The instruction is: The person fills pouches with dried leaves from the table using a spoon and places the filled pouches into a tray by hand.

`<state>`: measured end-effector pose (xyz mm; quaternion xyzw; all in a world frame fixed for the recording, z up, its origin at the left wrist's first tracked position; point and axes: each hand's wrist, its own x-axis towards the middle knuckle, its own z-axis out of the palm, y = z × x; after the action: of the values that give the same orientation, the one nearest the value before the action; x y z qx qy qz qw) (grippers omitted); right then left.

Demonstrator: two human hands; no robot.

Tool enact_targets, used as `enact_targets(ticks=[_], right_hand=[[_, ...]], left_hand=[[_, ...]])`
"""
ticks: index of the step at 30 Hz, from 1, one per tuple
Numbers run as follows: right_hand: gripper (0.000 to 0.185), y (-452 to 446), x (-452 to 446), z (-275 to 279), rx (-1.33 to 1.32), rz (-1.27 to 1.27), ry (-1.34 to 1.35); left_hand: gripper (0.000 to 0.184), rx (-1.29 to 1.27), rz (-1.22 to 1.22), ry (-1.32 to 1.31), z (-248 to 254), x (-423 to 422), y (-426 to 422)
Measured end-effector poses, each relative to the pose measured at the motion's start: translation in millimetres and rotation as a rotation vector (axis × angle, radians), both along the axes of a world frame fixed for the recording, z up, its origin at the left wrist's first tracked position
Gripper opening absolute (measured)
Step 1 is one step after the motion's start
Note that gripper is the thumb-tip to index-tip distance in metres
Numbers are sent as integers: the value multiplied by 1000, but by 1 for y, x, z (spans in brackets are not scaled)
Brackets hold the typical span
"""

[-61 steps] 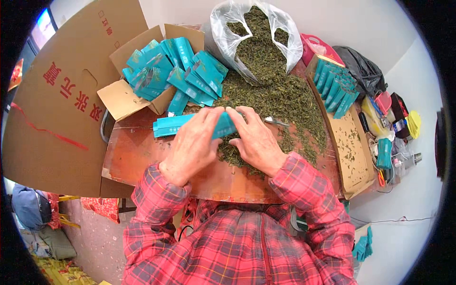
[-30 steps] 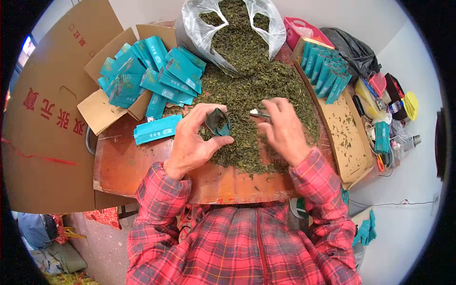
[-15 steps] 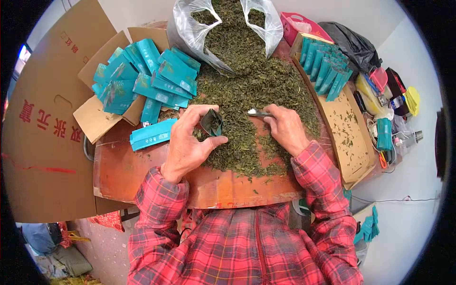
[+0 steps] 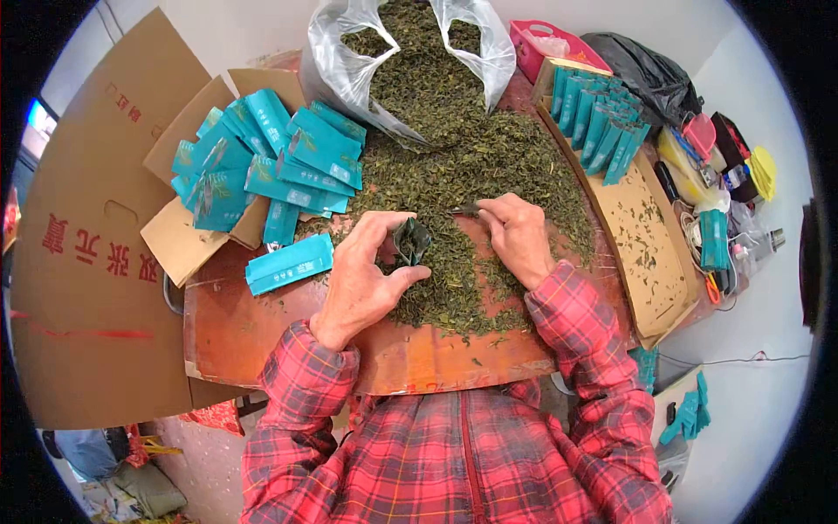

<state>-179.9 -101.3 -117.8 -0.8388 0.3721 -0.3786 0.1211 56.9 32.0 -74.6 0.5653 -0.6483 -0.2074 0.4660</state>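
Note:
My left hand (image 4: 360, 278) is closed around a small teal packet (image 4: 412, 242), its mouth gaping upward and its inside dark. How full the packet is I cannot tell. Between the thumb and fingers of my right hand (image 4: 518, 237) is a small metal spoon (image 4: 465, 210), its tip low over the loose dried tea leaves (image 4: 489, 162). The leaves spread from a clear plastic bag (image 4: 336, 83) at the back down to both hands. Left of my left hand, a few flat teal packets (image 4: 290, 265) lie on the reddish table (image 4: 236, 327).
A cardboard box (image 4: 188, 244) heaped with teal packets stands at the left, beside a large carton (image 4: 87, 262). On the right, a shallow cardboard tray (image 4: 646, 288) holds a row of packets and scattered leaves. Behind are a pink basket (image 4: 532, 57) and a black bag (image 4: 646, 74).
The spoon's tip has turned from bright to dark against the leaves, and my right hand has shifted slightly left. My left hand still holds the packet, a little lower in view.

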Motion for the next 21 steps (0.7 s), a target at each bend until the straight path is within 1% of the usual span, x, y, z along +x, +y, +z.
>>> enact_targets(ticks=[4, 7, 11, 16, 19, 20, 21], right_hand=[[15, 0, -3, 2, 32, -3, -51], [15, 4, -9, 11, 119, -25, -91], [14, 8, -20, 23, 88, -12, -116], [14, 14, -36, 47, 35, 15, -154], [14, 26, -42, 76, 135, 5, -167], [14, 24, -45, 80, 38, 13, -139], [14, 26, -46, 88, 22, 25, -128]], left_hand=[[66, -8, 7, -12, -1, -2, -3], [67, -10, 13, -2, 2, -6, -4], [67, -21, 15, -28, 3, -12, -7], [69, -14, 23, -43, 6, -16, -10], [70, -81, 28, -107, 5, -15, -14], [70, -57, 29, -90, 5, -14, -15], [70, -33, 29, -73, 3, -15, -16]])
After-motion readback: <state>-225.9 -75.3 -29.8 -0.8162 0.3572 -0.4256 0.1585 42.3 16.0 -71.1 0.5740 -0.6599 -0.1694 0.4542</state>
